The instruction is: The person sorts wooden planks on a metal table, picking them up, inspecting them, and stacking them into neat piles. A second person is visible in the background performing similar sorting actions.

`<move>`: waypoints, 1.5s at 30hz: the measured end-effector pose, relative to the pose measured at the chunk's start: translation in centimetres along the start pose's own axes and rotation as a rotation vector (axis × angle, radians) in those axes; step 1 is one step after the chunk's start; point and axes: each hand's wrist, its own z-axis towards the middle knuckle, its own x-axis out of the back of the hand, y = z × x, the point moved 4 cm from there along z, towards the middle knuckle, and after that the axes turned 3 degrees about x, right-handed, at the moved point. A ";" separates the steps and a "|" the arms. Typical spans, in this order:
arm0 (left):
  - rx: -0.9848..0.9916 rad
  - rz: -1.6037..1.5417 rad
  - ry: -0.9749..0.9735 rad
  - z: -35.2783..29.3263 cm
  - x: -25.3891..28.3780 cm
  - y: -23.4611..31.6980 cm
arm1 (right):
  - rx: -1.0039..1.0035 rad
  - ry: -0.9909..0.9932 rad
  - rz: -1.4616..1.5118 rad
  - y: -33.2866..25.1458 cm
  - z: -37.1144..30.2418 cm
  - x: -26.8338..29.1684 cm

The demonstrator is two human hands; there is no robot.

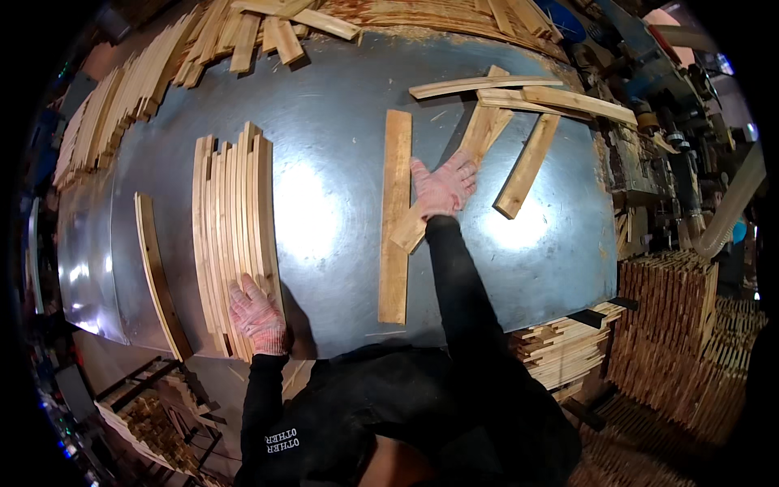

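My left hand (258,316), in a pale reddish work glove, rests on the near part of a row of narrow wooden strips (231,219) standing on edge side by side. Its fingers lie stretched along their tops. Farther right, my right hand (445,185), gloved alike, is spread flat with its fingers apart over a slanted wooden board (410,231). The palm hides part of that board. Just left of this hand lies a long flat board (394,268), and the slanted board's near end overlaps it.
A single strip (158,276) lies at the left of the metal table (333,97). Several loose boards (527,166) cross at the right. Stacked strips (134,97) line the far left edge. Machinery (677,154) stands at the right, above piled wood (661,325).
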 end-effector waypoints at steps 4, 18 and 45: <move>-0.170 -0.269 0.001 5.5 0.1 6.0 | -0.063 -0.106 -0.006 3.2 2.7 -0.1; -0.539 -0.384 -0.151 29.8 -2.3 47.9 | -0.110 -0.434 -0.009 16.2 -4.6 2.1; 0.426 -2.002 -0.855 0.2 -2.8 14.6 | 0.895 -0.578 0.567 0.7 -20.6 0.4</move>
